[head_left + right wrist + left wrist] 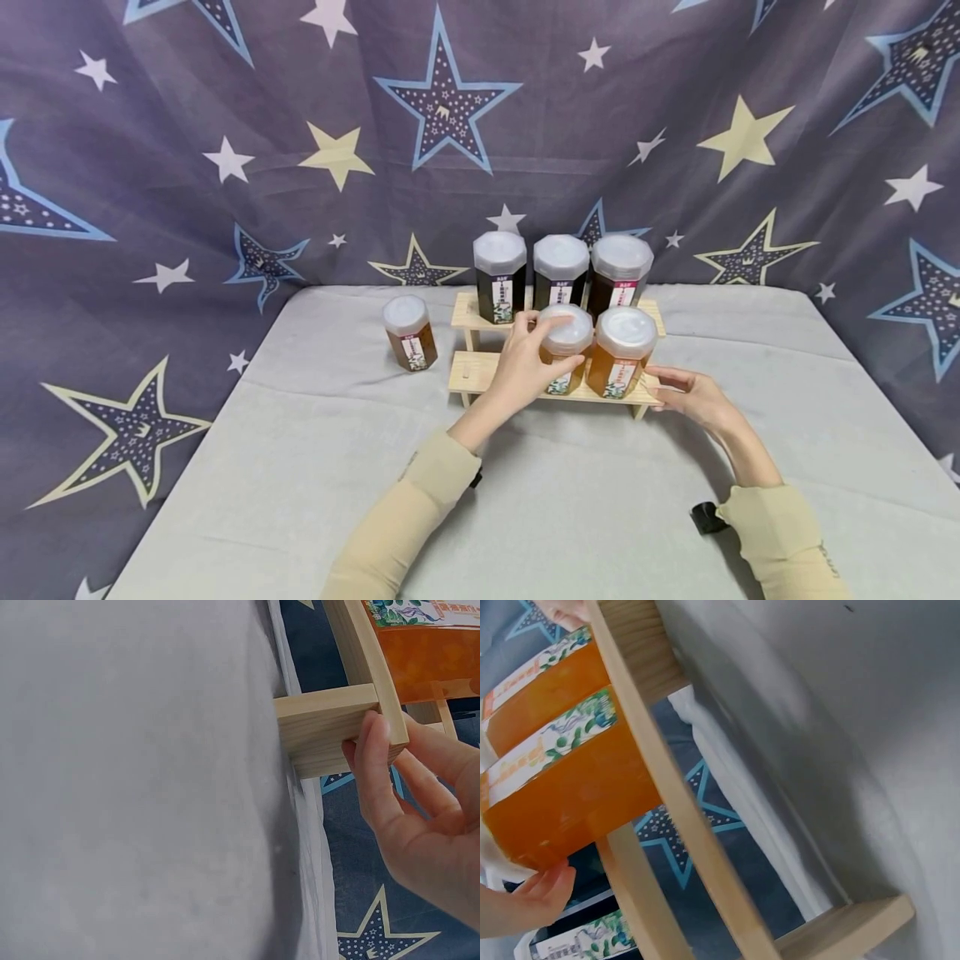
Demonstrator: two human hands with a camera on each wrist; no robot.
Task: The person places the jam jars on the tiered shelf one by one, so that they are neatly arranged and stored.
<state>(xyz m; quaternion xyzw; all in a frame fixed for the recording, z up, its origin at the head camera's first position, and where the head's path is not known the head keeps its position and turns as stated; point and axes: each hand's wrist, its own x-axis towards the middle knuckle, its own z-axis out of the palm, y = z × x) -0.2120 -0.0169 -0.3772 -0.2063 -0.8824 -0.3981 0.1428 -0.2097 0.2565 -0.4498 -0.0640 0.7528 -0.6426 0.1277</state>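
Note:
A two-tier wooden display rack (480, 367) stands on the cloth-covered table. On its lower tier are two amber jars with frosted lids; my left hand (517, 362) grips the left amber jar (567, 335) around its upper part, thumb in front. In the left wrist view this jar (577, 799) rests on the shelf board, with fingertips against its side. Beside it, to the right, is the other amber jar (619, 350). My right hand (699, 400) pinches the right end of the lower tier, and the right wrist view shows the fingers (373, 761) against the board's corner.
Three dark jars (561, 262) line the upper tier behind. A brownish-amber jar (410, 333) stands on the table left of the rack. The lower tier's left end is bare wood. A star-patterned curtain (285, 200) hangs behind the table.

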